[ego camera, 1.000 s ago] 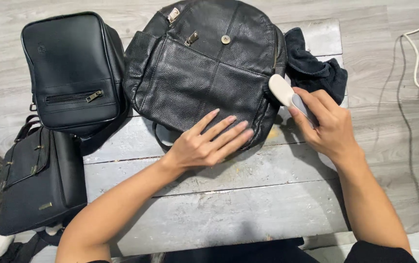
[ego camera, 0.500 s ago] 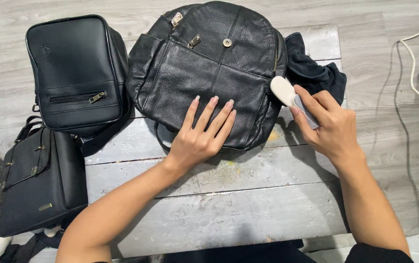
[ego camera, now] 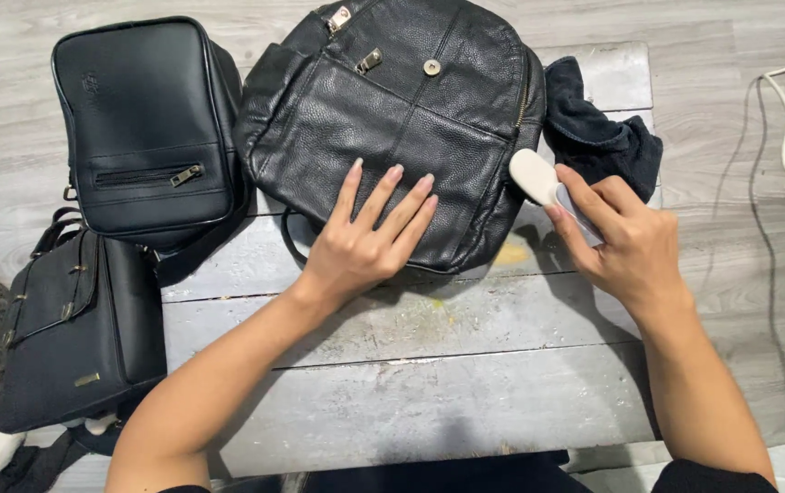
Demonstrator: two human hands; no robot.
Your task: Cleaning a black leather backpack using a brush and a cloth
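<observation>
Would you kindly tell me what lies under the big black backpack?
The backpack rests on a grey wooden bench; a dark strap loops out beneath. Anything else underneath is covered.

Black pebbled leather backpack point(ego camera: 392, 128), white brush point(ego camera: 538, 178), dark navy cloth point(ego camera: 598, 137)

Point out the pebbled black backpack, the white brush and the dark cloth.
pebbled black backpack point(ego camera: 429, 137), head view, front pocket panel.
white brush point(ego camera: 535, 175), head view, rounded white end.
dark cloth point(ego camera: 598, 137), head view, crumpled middle.
</observation>
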